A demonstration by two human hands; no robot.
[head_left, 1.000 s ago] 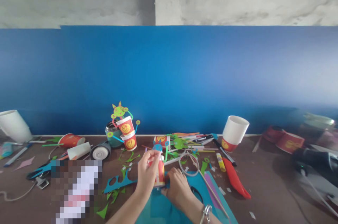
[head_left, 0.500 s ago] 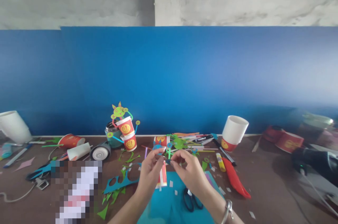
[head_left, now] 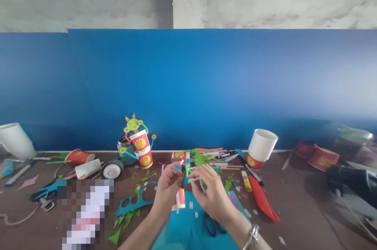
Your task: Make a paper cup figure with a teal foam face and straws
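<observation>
My left hand (head_left: 171, 187) pinches a small blue paper disc (head_left: 185, 181) between thumb and fingertips. Bent fingers of my right hand (head_left: 210, 191) hold a thin white strip (head_left: 193, 179) whose end meets the disc or lies right beside it. Just behind the fingers stands a green straw (head_left: 187, 169) with a small round blue piece at its top. A red-and-white paper cup (head_left: 180, 199) shows partly below, the rest covered by my left hand. Under my right wrist, black-handled scissors (head_left: 210, 226) lie on a blue sheet (head_left: 182, 230).
Stacked decorated cups (head_left: 144, 152) with a green paper face stand at back left, before a blue partition (head_left: 206, 85). Green and blue scraps (head_left: 135, 205) lie left. To the right are a glue stick (head_left: 246, 181), a red balloon-like item (head_left: 262, 199) and stacked white cups (head_left: 262, 144).
My right hand has drawn slightly away from my left, and the white strip now shows between them. The blue disc has turned more into view.
</observation>
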